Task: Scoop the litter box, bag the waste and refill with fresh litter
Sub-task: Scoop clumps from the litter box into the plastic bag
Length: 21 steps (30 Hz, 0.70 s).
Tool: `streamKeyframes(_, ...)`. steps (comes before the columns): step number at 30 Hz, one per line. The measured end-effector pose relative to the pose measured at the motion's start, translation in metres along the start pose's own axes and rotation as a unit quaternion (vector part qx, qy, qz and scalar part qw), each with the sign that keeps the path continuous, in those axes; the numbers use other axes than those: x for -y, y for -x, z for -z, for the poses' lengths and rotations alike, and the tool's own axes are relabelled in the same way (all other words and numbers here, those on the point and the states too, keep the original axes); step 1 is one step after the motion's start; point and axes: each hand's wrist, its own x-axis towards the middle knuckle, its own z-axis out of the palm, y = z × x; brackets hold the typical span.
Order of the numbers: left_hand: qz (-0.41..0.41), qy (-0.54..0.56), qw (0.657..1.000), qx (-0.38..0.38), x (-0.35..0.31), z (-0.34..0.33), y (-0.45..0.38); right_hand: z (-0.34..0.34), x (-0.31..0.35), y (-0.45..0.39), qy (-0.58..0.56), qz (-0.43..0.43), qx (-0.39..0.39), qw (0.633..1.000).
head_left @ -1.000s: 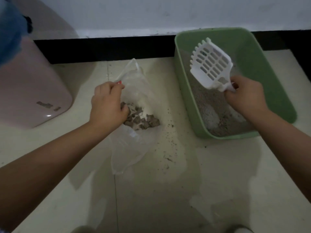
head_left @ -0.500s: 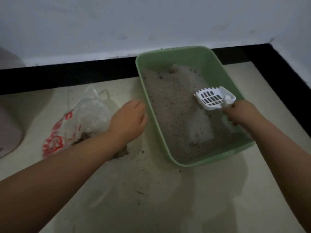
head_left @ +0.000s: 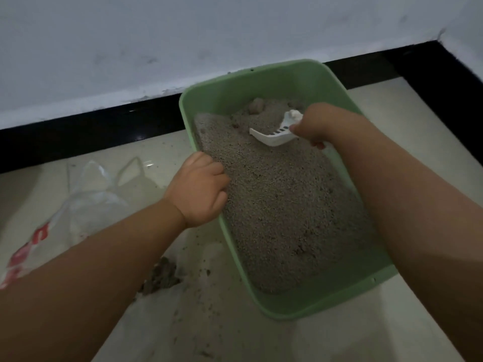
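Scooping again: since half a second ago the left hand [head_left: 200, 189] has moved onto the green litter box [head_left: 300, 307] rim, and the scoop [head_left: 274, 131] has gone to the far end.

Head view: left fingers curl over the rim; right hand [head_left: 322, 124] grips the scoop near a clump [head_left: 257, 107] at upper centre. Bag [head_left: 86, 202], lower left, lies untied; spilled waste [head_left: 162, 276] sits beside it. Bagging and refilling remain, I judge.

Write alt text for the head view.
A right hand digs a white scoop into grey litter in a green box while the left hand grips its rim. A plastic bag and spilled clumps lie on the floor.
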Motion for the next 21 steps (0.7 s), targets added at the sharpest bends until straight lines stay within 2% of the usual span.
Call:
streamKeyframes(3,-0.018,0.022,0.999,-0.039,0.001,-0.006,0.001,-0.013,0.015,-0.017,-0.013,0.008,0.004,1.0)
streamKeyframes(8,-0.038,0.037,0.994,-0.097,0.006,-0.016,-0.002,-0.048,0.003,-0.025,-0.099,0.014,-0.078,0.992)
streamKeyframes(11,-0.037,0.035,0.993,-0.107,0.007,-0.019,-0.001,-0.067,-0.007,-0.025,-0.166,0.005,-0.113,0.98)
streamKeyframes(16,-0.035,0.016,0.992,-0.119,0.005,-0.02,0.001,-0.085,-0.015,-0.018,-0.207,0.033,-0.157,0.965)
streamKeyframes(21,-0.03,-0.021,0.995,-0.097,0.004,-0.016,0.001,-0.083,-0.026,0.001,-0.254,0.037,-0.192,0.947)
